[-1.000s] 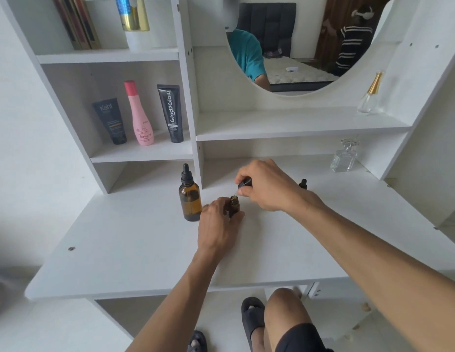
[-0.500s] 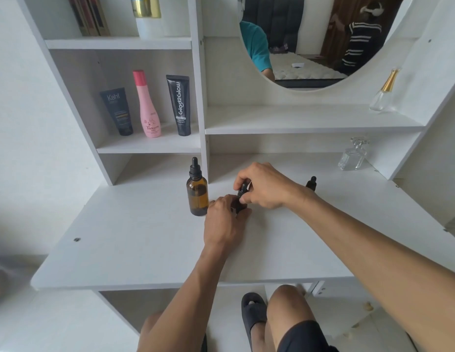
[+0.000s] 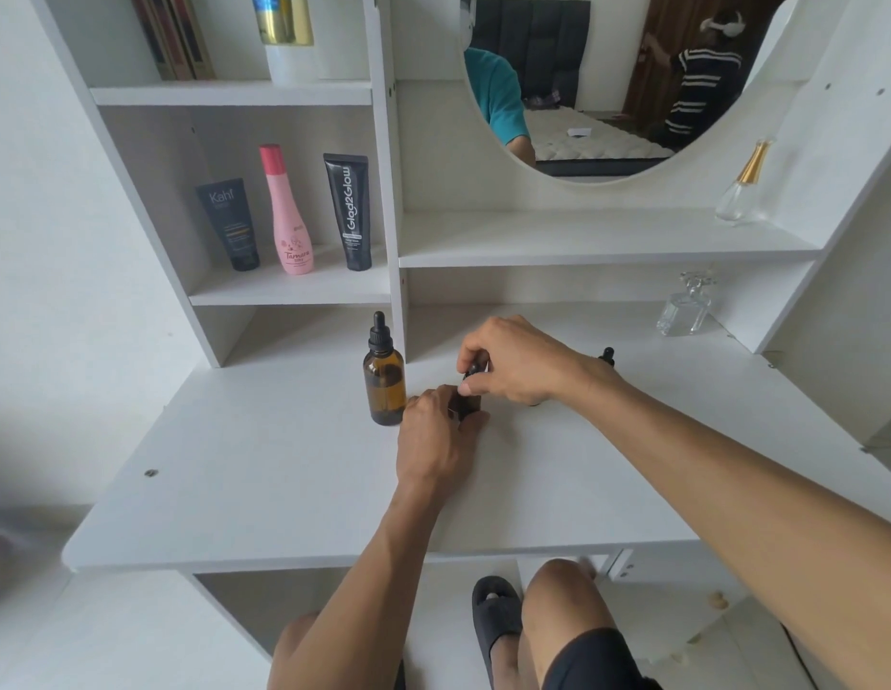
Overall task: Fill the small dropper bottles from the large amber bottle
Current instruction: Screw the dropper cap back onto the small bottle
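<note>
Head view, left hand (image 3: 436, 433) gripping small dropper bottle (image 3: 469, 404), right hand (image 3: 513, 361) pinching its cap, large amber bottle (image 3: 384, 380) capped.

small bottle (image 3: 469, 404) mostly hidden btwn hands, 2nd dropper bottle (image 3: 607, 356) behind right wrist, books (image 3: 172, 34) cut off

Large bottle (image 3: 384, 381): standing at 9 o'clock of small bottle (image 3: 469, 401)
Second dropper bottle (image 3: 607, 356): sitting at 3 o'clock, behind right wrist
</note>
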